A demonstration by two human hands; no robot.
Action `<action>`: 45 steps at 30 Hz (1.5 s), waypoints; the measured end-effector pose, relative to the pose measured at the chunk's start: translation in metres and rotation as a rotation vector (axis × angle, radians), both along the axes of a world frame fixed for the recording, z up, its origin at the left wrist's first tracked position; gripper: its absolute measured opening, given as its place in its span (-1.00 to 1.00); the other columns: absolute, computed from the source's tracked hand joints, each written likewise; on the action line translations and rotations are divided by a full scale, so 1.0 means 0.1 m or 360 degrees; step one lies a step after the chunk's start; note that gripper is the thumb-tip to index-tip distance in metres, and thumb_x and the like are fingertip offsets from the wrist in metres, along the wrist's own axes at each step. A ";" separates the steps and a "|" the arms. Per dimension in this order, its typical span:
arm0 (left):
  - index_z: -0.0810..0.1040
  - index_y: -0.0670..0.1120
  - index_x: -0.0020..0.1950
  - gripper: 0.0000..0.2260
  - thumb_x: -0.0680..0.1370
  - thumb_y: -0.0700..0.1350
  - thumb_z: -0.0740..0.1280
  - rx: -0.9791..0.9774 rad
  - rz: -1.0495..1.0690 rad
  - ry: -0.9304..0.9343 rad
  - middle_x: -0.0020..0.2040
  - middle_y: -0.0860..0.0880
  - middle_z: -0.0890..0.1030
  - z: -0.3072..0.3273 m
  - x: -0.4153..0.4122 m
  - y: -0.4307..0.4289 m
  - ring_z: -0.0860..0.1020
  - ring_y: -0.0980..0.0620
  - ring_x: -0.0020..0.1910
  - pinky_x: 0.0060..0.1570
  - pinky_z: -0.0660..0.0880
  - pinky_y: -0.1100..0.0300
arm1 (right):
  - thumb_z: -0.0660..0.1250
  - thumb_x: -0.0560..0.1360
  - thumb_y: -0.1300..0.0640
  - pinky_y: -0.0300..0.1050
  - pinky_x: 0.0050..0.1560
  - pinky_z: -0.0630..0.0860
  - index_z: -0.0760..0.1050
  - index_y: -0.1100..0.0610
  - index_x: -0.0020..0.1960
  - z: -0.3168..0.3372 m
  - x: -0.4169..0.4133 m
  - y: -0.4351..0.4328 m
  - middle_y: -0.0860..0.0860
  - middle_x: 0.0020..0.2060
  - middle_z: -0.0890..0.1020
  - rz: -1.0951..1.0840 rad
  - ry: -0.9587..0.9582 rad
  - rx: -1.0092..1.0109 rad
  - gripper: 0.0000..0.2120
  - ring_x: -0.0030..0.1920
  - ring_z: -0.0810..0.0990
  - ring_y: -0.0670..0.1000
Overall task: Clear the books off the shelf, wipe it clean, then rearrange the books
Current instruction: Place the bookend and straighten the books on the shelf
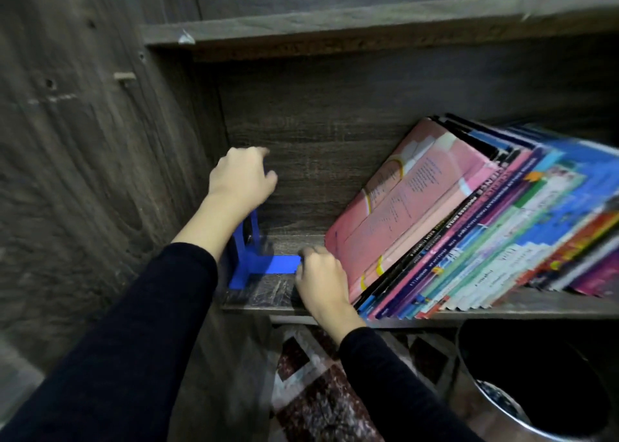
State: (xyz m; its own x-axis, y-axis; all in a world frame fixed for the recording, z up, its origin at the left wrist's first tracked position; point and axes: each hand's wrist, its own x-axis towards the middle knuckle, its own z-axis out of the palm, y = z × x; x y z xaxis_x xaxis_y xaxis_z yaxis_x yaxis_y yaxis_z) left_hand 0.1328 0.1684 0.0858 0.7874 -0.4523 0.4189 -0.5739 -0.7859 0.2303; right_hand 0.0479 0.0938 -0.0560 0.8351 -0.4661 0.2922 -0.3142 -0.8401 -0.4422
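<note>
Left hand (241,177) grips the blue bookend (246,260) upright, right hand (321,275) fingers curled on its base tab, beside leaning books (469,227) on the shelf (522,302); spine lettering too blurred to read.

1 head-worn view, close, downward onto shelf (522,309)

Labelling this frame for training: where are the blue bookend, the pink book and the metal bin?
blue bookend (278,264): head view, on its flat base strip.
pink book (402,213): head view, on its cover.
metal bin (475,411): head view, on its shiny outer wall.
</note>
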 end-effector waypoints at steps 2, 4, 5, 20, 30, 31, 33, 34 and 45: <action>0.45 0.01 0.38 -0.60 0.54 0.01 0.29 -0.0117 -0.0143 -0.0014 0.27 -0.19 0.52 0.11 -0.17 -0.09 0.46 -0.24 0.26 0.22 0.41 -0.01 | 0.20 0.48 0.27 -0.01 -0.09 0.50 0.54 0.25 0.08 0.05 -0.16 0.03 0.16 0.01 0.56 -0.0051 -0.0316 -0.0046 -0.77 0.04 0.55 0.21; 0.48 0.03 0.35 -0.61 0.53 0.04 0.31 -0.0214 -0.0316 -0.0003 0.27 -0.13 0.54 0.19 -0.35 -0.19 0.47 -0.17 0.27 0.25 0.40 0.03 | 0.17 0.38 0.20 -0.09 -0.32 0.51 0.56 0.22 -0.14 0.08 -0.32 0.03 0.12 -0.22 0.57 -0.0217 -0.0651 -0.0162 -0.80 -0.20 0.59 0.18; 0.49 0.03 0.34 -0.62 0.53 0.06 0.32 -0.0234 -0.0420 0.0009 0.27 -0.10 0.55 0.21 -0.42 -0.24 0.47 -0.13 0.28 0.28 0.39 0.06 | 0.14 0.36 0.15 -0.12 -0.37 0.49 0.56 0.19 -0.18 0.08 -0.39 0.02 0.09 -0.28 0.57 -0.0297 -0.0778 -0.0219 -0.77 -0.27 0.59 0.15; 0.24 0.13 0.49 -0.30 0.41 0.07 0.47 -0.0110 -0.1405 0.0222 0.47 -0.03 0.32 0.20 -1.26 -1.14 0.26 0.02 0.45 0.41 0.25 -0.03 | 0.28 0.56 0.01 -0.18 0.27 0.29 0.11 0.08 0.47 -0.08 -1.20 -0.06 -0.03 0.41 0.25 -0.0566 -0.0731 0.0785 -0.42 0.38 0.32 -0.01; 0.34 0.14 0.44 -0.46 0.49 0.02 0.41 -0.0011 -0.1273 -0.0046 0.40 0.07 0.42 0.20 -1.39 -1.40 0.39 0.04 0.36 0.36 0.31 -0.05 | 0.30 0.55 0.09 -0.13 0.26 0.32 -0.13 0.06 0.54 -0.10 -1.13 -0.05 -0.01 0.43 0.12 -0.0563 -0.0668 0.0829 -0.24 0.41 0.29 0.03; 0.36 0.13 0.42 -0.48 0.49 0.03 0.40 -0.0024 -0.1268 -0.0066 0.36 0.07 0.47 0.20 -1.41 -1.40 0.43 0.05 0.32 0.34 0.34 -0.04 | 0.30 0.54 0.10 -0.13 0.26 0.32 -0.13 0.07 0.54 -0.11 -1.12 -0.05 -0.01 0.42 0.13 -0.0569 -0.0668 0.0826 -0.24 0.41 0.29 0.03; 0.40 0.13 0.38 -0.52 0.48 0.08 0.41 -0.0042 -0.1245 -0.0093 0.28 0.06 0.54 0.20 -1.44 -1.40 0.49 0.04 0.24 0.29 0.37 0.01 | 0.32 0.53 0.14 -0.13 0.27 0.33 -0.12 0.08 0.54 -0.11 -1.11 -0.04 -0.01 0.42 0.14 -0.0588 -0.0687 0.0811 -0.23 0.41 0.30 0.04; 0.43 0.12 0.36 -0.53 0.46 0.10 0.42 -0.0049 -0.1226 -0.0104 0.24 0.04 0.56 0.21 -1.45 -1.42 0.50 0.03 0.21 0.25 0.38 0.04 | 0.32 0.53 0.16 -0.14 0.28 0.33 -0.12 0.09 0.55 -0.12 -1.10 -0.04 0.00 0.42 0.14 -0.0603 -0.0693 0.0799 -0.22 0.41 0.30 0.04; 0.33 0.18 0.43 -0.52 0.54 0.02 0.35 0.0090 -0.1236 -0.0145 0.35 0.05 0.49 0.29 -1.50 -1.43 0.48 0.03 0.24 0.25 0.33 0.04 | 0.38 0.49 0.13 -0.07 0.30 0.36 -0.11 0.11 0.55 -0.17 -1.05 -0.02 0.05 0.43 0.17 -0.0725 -0.0623 0.0705 -0.16 0.40 0.29 0.07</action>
State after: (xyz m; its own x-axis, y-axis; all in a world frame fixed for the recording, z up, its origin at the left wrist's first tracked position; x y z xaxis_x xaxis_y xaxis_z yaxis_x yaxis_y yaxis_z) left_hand -0.0175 0.0252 0.1152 0.2002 -0.8820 0.4266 -0.9788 -0.1607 0.1272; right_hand -0.0571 0.0914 -0.0731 0.4046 -0.8843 0.2330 -0.3388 -0.3816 -0.8600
